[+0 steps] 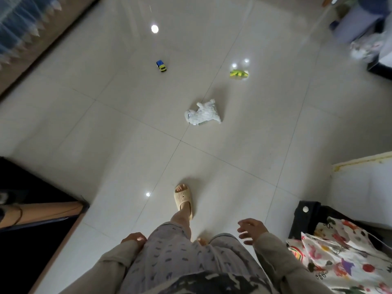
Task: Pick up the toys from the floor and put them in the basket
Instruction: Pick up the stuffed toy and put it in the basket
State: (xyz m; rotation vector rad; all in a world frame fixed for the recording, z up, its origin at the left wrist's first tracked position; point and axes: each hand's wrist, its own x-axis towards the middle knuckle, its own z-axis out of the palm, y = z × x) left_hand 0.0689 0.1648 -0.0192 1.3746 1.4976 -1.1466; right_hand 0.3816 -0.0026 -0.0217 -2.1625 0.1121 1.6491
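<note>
Three toys lie on the pale tiled floor ahead of me. A white fluffy plush animal (203, 113) is nearest, in the middle. Farther off sit a small blue and yellow toy truck (161, 66) to the left and a green and yellow plastic toy (238, 74) to the right. A basket (347, 253) with a dark frame and a colourful patterned liner stands at the lower right. My right hand (251, 230) hangs near my hip with fingers spread and empty. My left hand (134, 239) is by my left thigh, fingers curled, holding nothing visible.
My foot in a beige slipper (183, 199) steps forward on the floor. Dark furniture (31, 209) stands at the lower left, a wooden edge with a blue curtain (25, 24) at the upper left, a white unit (362, 187) at the right, and clutter (364, 28) in the upper right corner.
</note>
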